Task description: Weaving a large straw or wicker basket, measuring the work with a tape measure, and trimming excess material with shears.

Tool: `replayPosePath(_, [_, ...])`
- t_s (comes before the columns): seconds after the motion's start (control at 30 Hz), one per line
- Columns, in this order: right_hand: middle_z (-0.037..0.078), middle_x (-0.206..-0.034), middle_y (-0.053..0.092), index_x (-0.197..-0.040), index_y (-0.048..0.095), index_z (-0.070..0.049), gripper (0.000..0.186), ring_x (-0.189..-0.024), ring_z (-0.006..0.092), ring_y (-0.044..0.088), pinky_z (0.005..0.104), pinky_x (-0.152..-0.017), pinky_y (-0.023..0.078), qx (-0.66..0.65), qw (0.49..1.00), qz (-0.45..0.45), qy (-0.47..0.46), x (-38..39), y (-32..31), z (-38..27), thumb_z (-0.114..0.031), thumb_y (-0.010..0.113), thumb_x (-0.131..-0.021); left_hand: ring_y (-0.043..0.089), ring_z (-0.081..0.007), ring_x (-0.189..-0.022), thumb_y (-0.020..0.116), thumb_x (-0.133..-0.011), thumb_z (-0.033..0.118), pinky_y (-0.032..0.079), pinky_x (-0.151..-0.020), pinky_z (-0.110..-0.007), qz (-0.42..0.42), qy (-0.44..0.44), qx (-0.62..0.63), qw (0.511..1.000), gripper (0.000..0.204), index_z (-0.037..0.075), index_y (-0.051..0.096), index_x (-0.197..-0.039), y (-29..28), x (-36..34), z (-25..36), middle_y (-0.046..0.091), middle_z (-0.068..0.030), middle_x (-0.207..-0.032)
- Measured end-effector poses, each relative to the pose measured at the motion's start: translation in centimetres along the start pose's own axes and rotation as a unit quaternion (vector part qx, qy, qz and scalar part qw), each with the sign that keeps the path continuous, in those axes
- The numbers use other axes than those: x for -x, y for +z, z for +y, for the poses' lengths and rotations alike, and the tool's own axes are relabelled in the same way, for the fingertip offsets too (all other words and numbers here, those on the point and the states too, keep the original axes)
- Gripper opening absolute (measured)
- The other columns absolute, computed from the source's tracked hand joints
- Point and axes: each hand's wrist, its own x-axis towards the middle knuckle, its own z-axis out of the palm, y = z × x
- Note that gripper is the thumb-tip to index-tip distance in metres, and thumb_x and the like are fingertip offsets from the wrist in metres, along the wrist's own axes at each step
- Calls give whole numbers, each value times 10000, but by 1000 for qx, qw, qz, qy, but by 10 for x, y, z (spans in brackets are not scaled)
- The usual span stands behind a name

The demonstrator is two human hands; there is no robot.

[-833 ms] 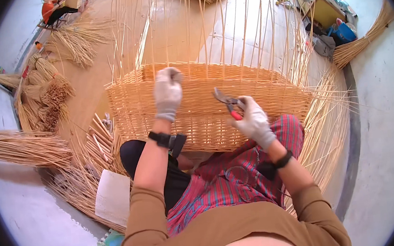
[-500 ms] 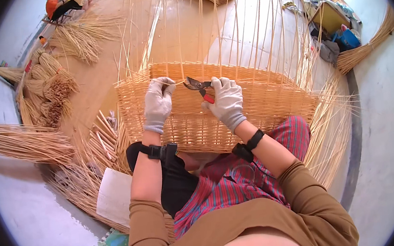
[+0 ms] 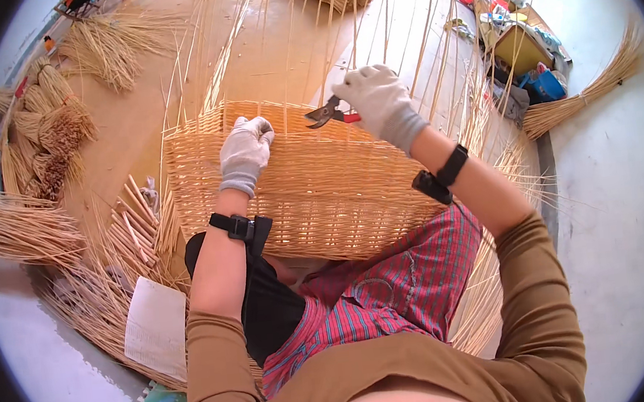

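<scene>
The wicker basket [image 3: 312,182] rests on the person's lap. Its side is woven high, but long stakes [image 3: 368,34] stick up uncut. The left hand [image 3: 246,150] presses its rim, fingers curled. The right hand [image 3: 378,102] grips red-handled pruning shears [image 3: 329,113].

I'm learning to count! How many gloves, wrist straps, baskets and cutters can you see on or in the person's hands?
Gloves: 2, on the left hand and the right hand
Black wrist straps: 2, left strap and right strap
Wicker basket: 1
Red-handled cutters: 1
Total: 6
</scene>
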Motion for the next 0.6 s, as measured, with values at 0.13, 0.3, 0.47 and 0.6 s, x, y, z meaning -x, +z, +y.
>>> replayPosePath(0.13, [15, -1046, 687, -1077, 683, -160, 231, -1071, 185, 645, 352, -900, 504, 70, 994, -16, -88, -26, -6, -19, -198, 725, -854, 643, -266, -854, 739, -879, 137, 517, -773, -377, -7, -1, 23, 1000, 118, 84, 686, -970, 0, -2, -3, 623, -100, -929])
replayPosePath(0.3, [33, -1035, 691, -1068, 702, -151, 250, -1016, 216, 677, 357, -798, 545, 60, 991, -91, -79, -26, -9, -16, -215, 751, -832, 627, -250, -879, 758, -863, 134, 520, -787, -352, 59, 43, 14, 997, 186, 76, 676, -1020, -9, 10, 21, 609, -88, -964])
replayPosePath(0.47, [73, -1014, 656, -1091, 678, -146, 423, -985, 272, 670, 383, -808, 567, 50, 981, -149, -114, -20, -39, 36, -238, 841, -712, 633, -265, -904, 746, -869, 253, 516, -804, -341, -44, 124, -86, 988, 157, 130, 730, -965, 5, 6, 38, 610, -47, -959])
replayPosePath(0.6, [47, -1107, 644, -1098, 684, -156, 386, -1078, 232, 632, 358, -908, 530, 94, 981, -128, -113, -16, -35, 31, -243, 828, -750, 656, -305, -853, 716, -883, 281, 526, -734, -428, -48, 133, -124, 982, 151, 135, 740, -910, 18, -4, 36, 626, -79, -1003])
